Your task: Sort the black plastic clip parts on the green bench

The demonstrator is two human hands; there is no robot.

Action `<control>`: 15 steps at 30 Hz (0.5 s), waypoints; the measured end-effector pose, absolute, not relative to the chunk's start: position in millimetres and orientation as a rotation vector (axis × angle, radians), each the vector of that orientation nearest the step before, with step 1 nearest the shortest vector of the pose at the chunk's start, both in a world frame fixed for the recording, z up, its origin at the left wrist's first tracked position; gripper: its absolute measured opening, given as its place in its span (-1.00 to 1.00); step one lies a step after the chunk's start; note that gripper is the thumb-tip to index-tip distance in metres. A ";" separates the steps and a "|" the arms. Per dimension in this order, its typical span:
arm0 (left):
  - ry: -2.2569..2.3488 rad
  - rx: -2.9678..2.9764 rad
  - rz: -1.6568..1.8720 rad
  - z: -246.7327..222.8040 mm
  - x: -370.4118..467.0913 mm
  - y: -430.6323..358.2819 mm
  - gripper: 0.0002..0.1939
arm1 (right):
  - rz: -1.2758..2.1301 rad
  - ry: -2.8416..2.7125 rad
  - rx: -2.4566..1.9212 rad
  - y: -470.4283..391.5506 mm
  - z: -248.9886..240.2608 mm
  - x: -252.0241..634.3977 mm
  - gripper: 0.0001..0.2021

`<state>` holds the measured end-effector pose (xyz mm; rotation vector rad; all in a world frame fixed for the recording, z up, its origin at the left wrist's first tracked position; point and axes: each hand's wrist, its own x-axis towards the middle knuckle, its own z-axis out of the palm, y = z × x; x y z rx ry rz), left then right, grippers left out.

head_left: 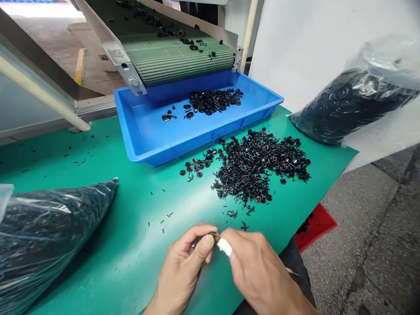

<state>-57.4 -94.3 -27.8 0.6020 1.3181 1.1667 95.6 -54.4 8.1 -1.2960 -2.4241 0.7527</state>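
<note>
My left hand [185,258] is closed, pinching a small black plastic part [212,234] between thumb and forefinger. Close against it, my right hand [259,262] is closed around what looks like a thin tool, mostly hidden by the fingers. White tape [224,246] wraps a digit of that hand. A narrow pale tip [292,272] shows behind the hand's outer edge. Just beyond both hands, a large heap of small black plastic parts [256,162] lies on the green table [138,258], with a few cross-shaped pieces [232,214] at its near edge.
Behind the heap sits a blue tray [154,148] holding black parts, below a green conveyor belt [183,63]. Filled plastic bags stand left [49,236] and right [354,100]. A red bin [320,225] is beside the table's right edge. Small black scraps [163,222] dot the tabletop.
</note>
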 end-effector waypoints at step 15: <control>1.106 0.247 1.309 -8.3 -55.3 -83.2 -0.88 | 0.396 -2.497 -1.432 5.3 6.9 87.1 -0.73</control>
